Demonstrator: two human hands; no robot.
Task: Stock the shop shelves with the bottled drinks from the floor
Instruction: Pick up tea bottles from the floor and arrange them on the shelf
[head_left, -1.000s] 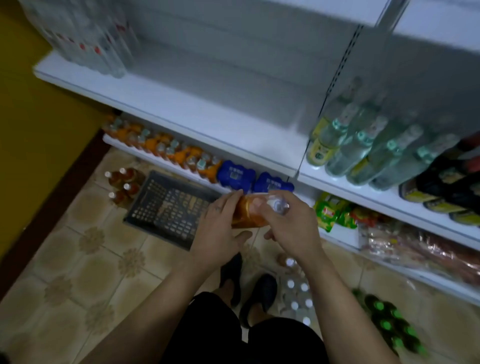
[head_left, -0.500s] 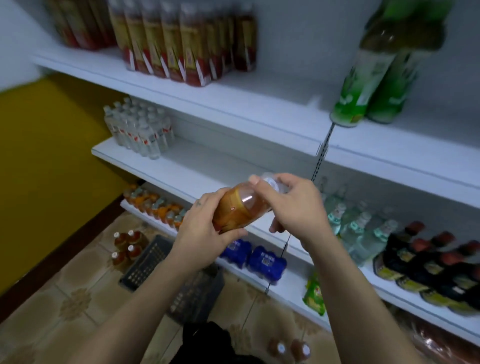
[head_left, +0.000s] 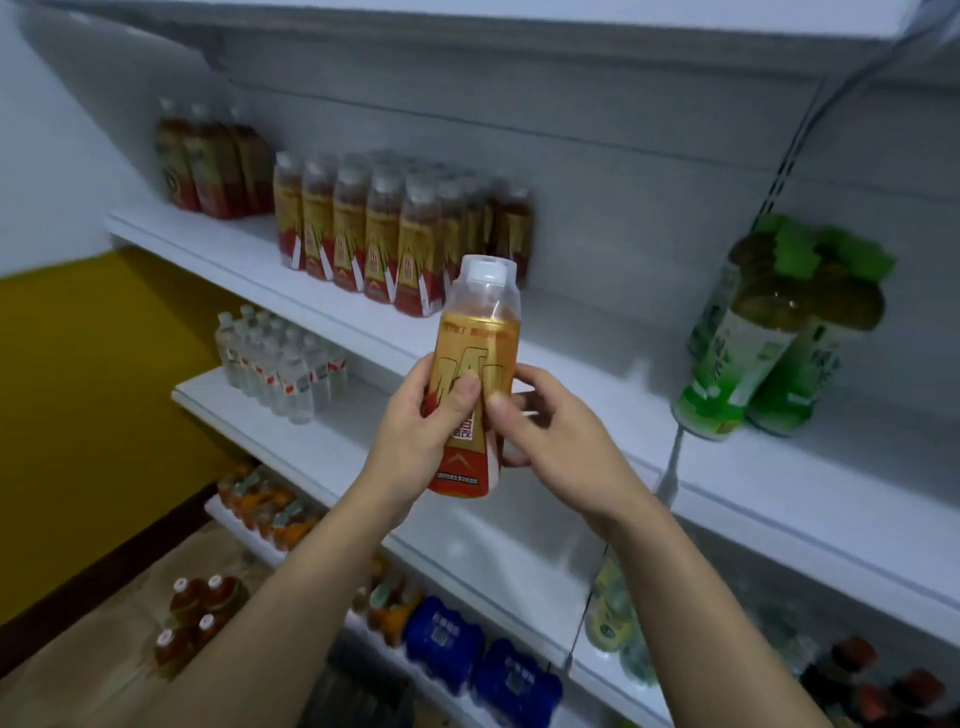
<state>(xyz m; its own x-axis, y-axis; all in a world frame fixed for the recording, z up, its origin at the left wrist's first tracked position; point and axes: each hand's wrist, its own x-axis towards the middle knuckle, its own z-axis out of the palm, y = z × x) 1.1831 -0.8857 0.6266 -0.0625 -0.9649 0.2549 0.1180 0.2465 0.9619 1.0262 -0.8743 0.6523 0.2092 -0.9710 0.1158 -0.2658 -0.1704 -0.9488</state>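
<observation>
I hold an upright drink bottle (head_left: 475, 364) with a gold and red label and a clear cap in both hands, in front of the shelves. My left hand (head_left: 418, 441) grips its left side with the thumb across the label. My right hand (head_left: 556, 447) grips its right side and back. Just beyond it, on the upper shelf (head_left: 249, 265), stands a block of several matching gold and red bottles (head_left: 384, 234). Several small bottles (head_left: 195, 618) stand on the floor at lower left.
Dark tea bottles (head_left: 213, 166) stand at the upper shelf's left end, two green-labelled bottles (head_left: 753, 343) at its right. Water bottles (head_left: 280, 364) fill the middle shelf's left. Orange drinks (head_left: 265, 504) and blue packs (head_left: 478, 660) sit lower. A yellow wall (head_left: 78, 389) is on the left.
The bottle went from lying tilted low near the floor to upright at upper-shelf height. My right hand moved from its cap down to its body. My view rose from the floor to the shelves.
</observation>
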